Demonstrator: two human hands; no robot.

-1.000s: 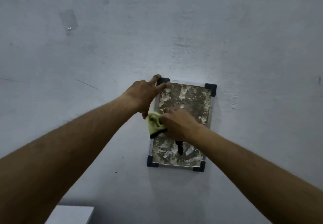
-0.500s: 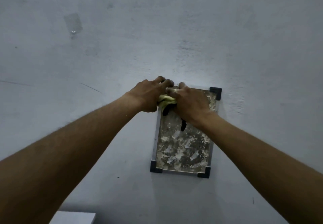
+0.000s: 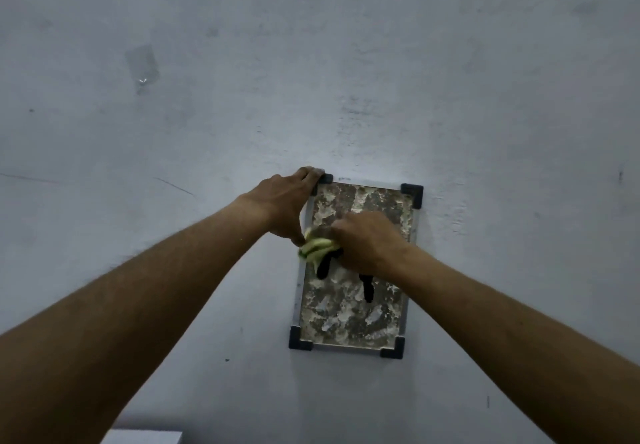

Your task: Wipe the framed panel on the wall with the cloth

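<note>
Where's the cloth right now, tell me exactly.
In the head view, the yellow-green cloth is bunched under the right hand on the framed panel, at its left edge, just below the left hand.

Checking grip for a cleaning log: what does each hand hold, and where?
Right hand: bunched cloth. Left hand: framed panel, top-left corner.

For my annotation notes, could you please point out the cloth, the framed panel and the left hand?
cloth (image 3: 314,246), head view, yellow-green bunched folds.
framed panel (image 3: 349,322), head view, mottled lower surface.
left hand (image 3: 285,204), head view, back of hand.
</note>
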